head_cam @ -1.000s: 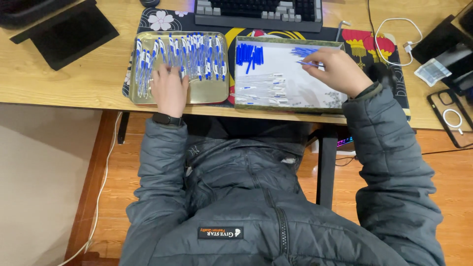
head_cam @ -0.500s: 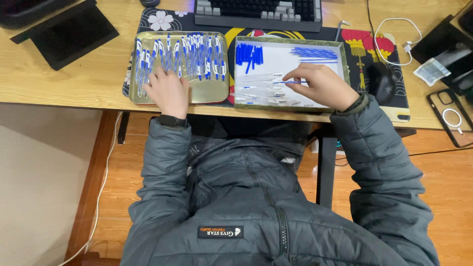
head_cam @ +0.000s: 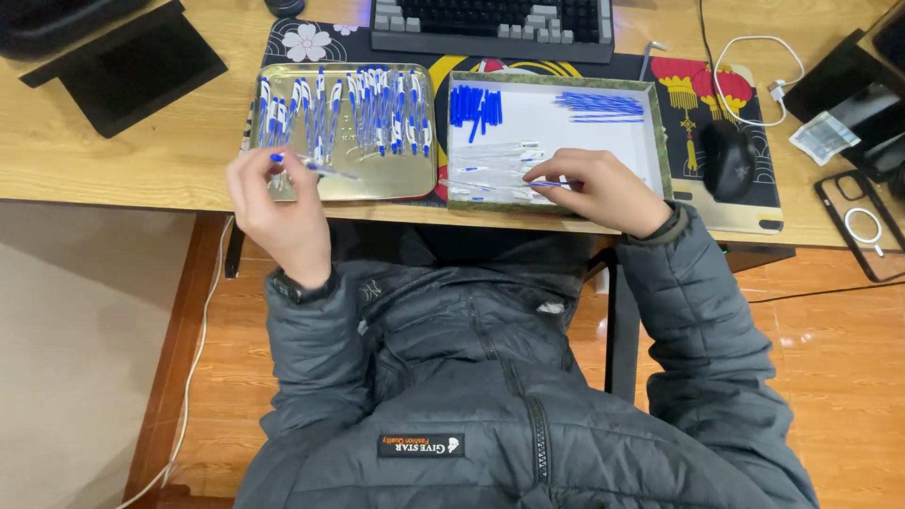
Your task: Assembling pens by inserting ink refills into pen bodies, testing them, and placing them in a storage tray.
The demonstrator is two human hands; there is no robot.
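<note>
My left hand [head_cam: 278, 212] holds a blue and clear pen [head_cam: 316, 167] over the near left corner of a gold metal tray [head_cam: 377, 184] that carries a row of several assembled pens. Over the near part of a white tray with a green rim [head_cam: 660, 141] my right hand [head_cam: 594, 188] pinches a thin blue refill [head_cam: 547, 184]. That white tray holds blue caps [head_cam: 476, 106] at its far left, blue refills [head_cam: 600, 104] at its far right, and clear pen barrels [head_cam: 495, 165] in the middle.
Both trays sit on a patterned desk mat on a wooden desk [head_cam: 113, 160]. A keyboard [head_cam: 490, 24] lies behind them. A black mouse [head_cam: 726, 155], a white cable [head_cam: 745, 85], and a phone case [head_cam: 863, 236] are to the right; a black stand [head_cam: 123, 61] is at far left.
My left hand has lifted a pen off the gold tray and drawn it toward me. My right hand has moved from the far right refills to the near part of the white tray.
</note>
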